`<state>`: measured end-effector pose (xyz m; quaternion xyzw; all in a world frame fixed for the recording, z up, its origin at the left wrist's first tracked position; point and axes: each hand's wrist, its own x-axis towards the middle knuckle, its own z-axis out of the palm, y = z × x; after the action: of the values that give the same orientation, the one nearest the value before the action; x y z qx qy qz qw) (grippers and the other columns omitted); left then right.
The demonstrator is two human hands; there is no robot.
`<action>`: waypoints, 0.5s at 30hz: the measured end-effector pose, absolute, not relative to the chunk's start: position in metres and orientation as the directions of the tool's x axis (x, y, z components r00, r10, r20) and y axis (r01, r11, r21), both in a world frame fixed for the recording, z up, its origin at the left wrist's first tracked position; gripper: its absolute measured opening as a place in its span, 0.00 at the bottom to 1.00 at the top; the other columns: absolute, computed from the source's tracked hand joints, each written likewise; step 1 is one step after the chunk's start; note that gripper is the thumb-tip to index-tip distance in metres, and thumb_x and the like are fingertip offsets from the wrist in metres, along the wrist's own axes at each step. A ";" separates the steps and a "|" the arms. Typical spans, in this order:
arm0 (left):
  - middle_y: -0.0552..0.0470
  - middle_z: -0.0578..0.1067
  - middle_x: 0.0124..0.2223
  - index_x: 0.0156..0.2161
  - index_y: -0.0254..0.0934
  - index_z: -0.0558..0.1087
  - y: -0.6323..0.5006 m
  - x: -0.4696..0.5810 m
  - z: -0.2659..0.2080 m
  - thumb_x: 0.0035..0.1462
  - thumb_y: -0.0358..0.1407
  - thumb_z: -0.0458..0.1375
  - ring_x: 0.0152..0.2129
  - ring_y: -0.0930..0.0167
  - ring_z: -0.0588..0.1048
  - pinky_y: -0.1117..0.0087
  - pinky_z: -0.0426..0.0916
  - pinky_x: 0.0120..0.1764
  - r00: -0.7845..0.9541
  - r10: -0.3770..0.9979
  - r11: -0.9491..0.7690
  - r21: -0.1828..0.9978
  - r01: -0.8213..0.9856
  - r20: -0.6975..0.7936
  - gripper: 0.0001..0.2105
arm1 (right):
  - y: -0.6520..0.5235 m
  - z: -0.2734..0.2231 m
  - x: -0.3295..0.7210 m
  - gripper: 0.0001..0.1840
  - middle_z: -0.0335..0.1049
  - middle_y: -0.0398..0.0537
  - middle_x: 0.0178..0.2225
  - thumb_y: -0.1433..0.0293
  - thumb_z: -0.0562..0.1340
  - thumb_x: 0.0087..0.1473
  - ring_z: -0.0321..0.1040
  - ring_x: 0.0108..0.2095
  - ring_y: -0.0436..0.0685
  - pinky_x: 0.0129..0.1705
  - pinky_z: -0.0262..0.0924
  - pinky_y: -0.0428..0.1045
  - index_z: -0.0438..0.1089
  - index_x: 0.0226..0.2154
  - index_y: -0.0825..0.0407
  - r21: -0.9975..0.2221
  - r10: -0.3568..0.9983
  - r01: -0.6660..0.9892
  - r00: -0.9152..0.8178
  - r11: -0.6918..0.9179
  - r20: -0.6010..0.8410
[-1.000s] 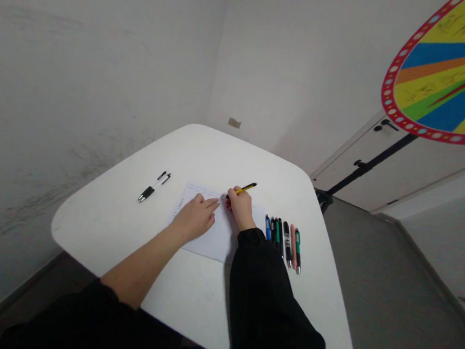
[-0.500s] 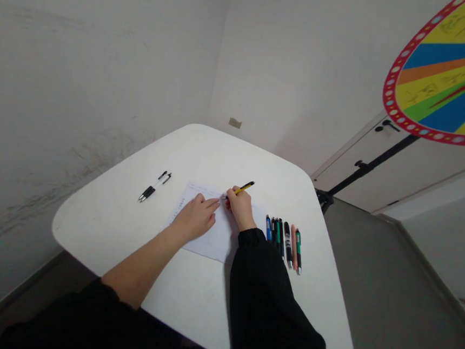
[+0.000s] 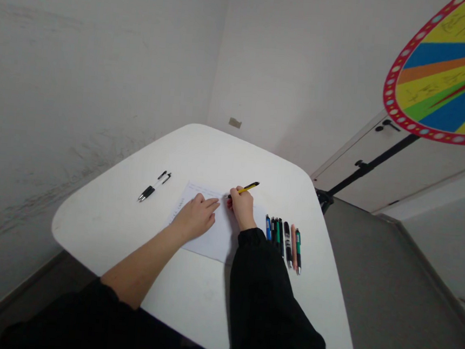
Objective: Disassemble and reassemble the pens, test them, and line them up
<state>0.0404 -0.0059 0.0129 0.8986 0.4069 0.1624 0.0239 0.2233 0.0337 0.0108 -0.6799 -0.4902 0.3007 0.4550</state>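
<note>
A sheet of white paper (image 3: 205, 246) lies on the white table, with faint handwriting along its top and left side. My left hand (image 3: 194, 217) rests flat on the paper, fingers stretched out and holding nothing. Just right of those fingertips, my right hand (image 3: 241, 205) is closed around a yellow and black pen (image 3: 250, 186). The pen leans to the upper right, its tip low over the paper by the top lines; I cannot tell whether it touches.
Two black and white pens (image 3: 154, 187) lie left of the paper on the white table (image 3: 115, 213). Several pens and markers (image 3: 287, 244) are lined up beside my right sleeve. A colourful prize wheel (image 3: 448, 79) stands on a black pole at the right.
My right hand has shifted slightly to the right with the pen, a little away from the left fingertips. My left hand stays in place on the paper.
</note>
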 end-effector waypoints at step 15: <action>0.51 0.73 0.65 0.63 0.38 0.72 -0.006 0.041 0.014 0.66 0.32 0.53 0.48 0.58 0.69 0.55 0.69 0.51 0.612 0.737 -0.668 0.178 0.722 0.286 0.21 | 0.034 0.011 0.225 0.12 0.65 0.38 0.14 0.67 0.56 0.55 0.64 0.16 0.50 0.22 0.59 0.43 0.61 0.21 0.47 -0.889 0.962 0.450 0.269 -0.082 0.048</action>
<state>0.0405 -0.0065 0.0136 0.8975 0.4066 0.1693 0.0222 0.2247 0.0342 0.0111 -0.6719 -0.5255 0.2991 0.4277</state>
